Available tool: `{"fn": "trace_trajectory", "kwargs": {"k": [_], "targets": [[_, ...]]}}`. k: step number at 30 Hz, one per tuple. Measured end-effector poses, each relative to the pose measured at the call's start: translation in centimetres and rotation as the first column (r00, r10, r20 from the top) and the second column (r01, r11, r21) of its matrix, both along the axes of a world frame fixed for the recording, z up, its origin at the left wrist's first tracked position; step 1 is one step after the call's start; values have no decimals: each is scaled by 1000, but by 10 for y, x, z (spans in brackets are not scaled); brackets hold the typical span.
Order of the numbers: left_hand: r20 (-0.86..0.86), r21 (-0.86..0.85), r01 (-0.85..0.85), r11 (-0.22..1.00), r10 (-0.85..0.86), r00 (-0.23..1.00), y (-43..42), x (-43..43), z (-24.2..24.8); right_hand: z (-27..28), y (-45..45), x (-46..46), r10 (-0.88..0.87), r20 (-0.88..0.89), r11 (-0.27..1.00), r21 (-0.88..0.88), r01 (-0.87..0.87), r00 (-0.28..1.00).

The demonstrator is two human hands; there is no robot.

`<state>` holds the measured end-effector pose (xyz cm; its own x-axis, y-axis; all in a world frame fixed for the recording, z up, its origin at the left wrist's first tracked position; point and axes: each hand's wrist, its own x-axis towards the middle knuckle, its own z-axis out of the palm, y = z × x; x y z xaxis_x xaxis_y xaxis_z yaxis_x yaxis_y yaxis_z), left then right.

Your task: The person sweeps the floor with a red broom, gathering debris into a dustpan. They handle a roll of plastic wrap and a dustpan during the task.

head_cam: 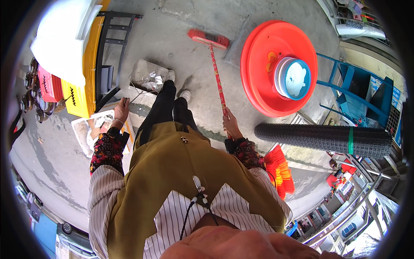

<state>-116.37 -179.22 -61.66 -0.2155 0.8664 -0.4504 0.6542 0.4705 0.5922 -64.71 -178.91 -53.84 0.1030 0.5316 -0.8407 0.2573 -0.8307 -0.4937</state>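
My left hand [121,110] is closed around the thin handle of a grey dustpan [144,69], which looks like metal. Crumpled plastic and other litter [152,83] lie in the pan, beside my shoe. My right hand [232,123] grips the red patterned stick of a push broom [217,76]. Its red and dark bristle head [209,39] rests on the concrete floor ahead of me, beyond the dustpan and apart from it.
Large red plastic basins [255,81] holding stacked smaller basins [298,79] stand at right. Near them lie a black mesh roll [310,137] and a blue metal rack [339,84]. Yellow boxes [76,97] and a black metal frame [118,41] are at left. A foam box [82,136] sits by my left arm.
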Motion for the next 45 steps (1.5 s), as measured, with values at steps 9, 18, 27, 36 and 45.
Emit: {"fn": "trace_trajectory", "kwargs": {"k": [9,18,27,36,45], "targets": [[-1,-35,49,998,-49,999,13,6,6,42,-38,-8,-25,-53,997,-75,21,998],[39,-27,24,999,-23,999,20,6,16,23,-43,-40,-64,-59,986,-158,54,996],[58,-8,9,1000,-8,998,15,17,22,-39,-25,-5,390,294,852,243,-463,873],[-31,19,-106,994,106,994,-26,23,51,39,-101,61,511,228,826,135,-547,829],[-48,-83,25,996,-29,998,-48,26,50,-39,-71,43,423,404,833,178,-523,811]]}}
